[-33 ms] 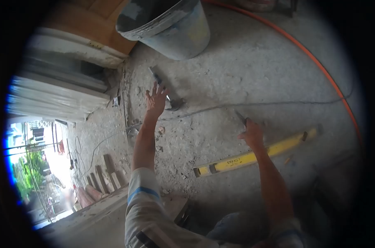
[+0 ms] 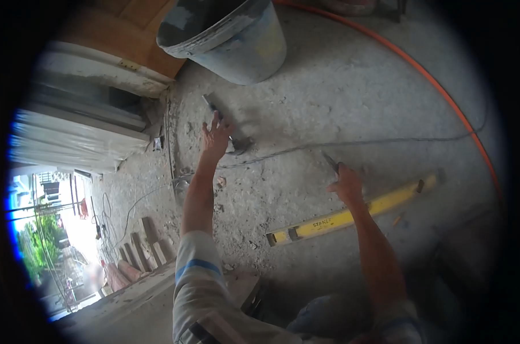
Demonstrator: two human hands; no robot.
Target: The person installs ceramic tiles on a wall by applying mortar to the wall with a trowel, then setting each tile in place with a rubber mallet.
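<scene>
My left hand reaches over the floor, fingers apart and slightly bent, above a long hand tool. The tool's grey-and-dark end shows beyond my fingertips, and its other end by my palm is partly hidden. Closed around a slim dark tool is my right hand; the narrow end points forward and left, and I cannot tell its exact kind. Below that hand a yellow spirit level marked STANLEY lies on the concrete, with my right forearm crossing over it.
A dirty grey bucket stands ahead. An orange hose curves along the right, and a thin dark cable crosses the floor. Wood offcuts lie at the left, near wrapped sheeting and a bright opening.
The fingers of my left hand are bent a little more over the tool. The view has shifted slightly; my right hand keeps its hold.
</scene>
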